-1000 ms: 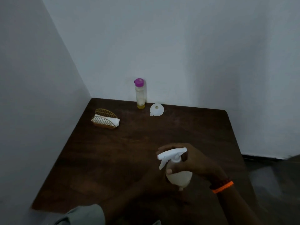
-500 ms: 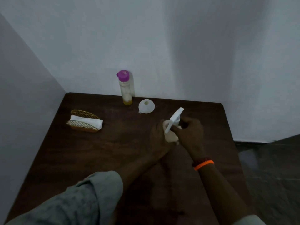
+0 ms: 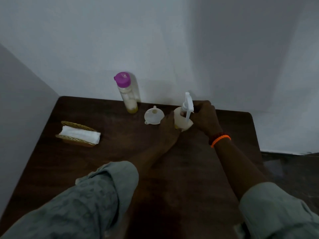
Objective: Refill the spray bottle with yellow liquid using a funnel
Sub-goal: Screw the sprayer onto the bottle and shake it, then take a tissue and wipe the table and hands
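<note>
A white spray bottle [image 3: 180,120] stands near the back of the dark wooden table [image 3: 120,161]. My left hand [image 3: 168,129] wraps its body from the left. My right hand [image 3: 204,118] grips the white trigger head [image 3: 188,105] at the neck. Just left of the bottle lies a white funnel [image 3: 154,116], wide mouth up. Behind it, against the wall, stands a clear bottle [image 3: 127,99] with a purple cap and a little yellow liquid at the bottom.
A wicker holder with folded white napkins [image 3: 79,135] sits at the table's left. White walls close in behind and on the left. The table's right edge drops to a dark floor [image 3: 290,168].
Both hands have carried the spray bottle from the near side of the table to the back, beside the funnel. The trigger head now points up. The camera has tilted down.
</note>
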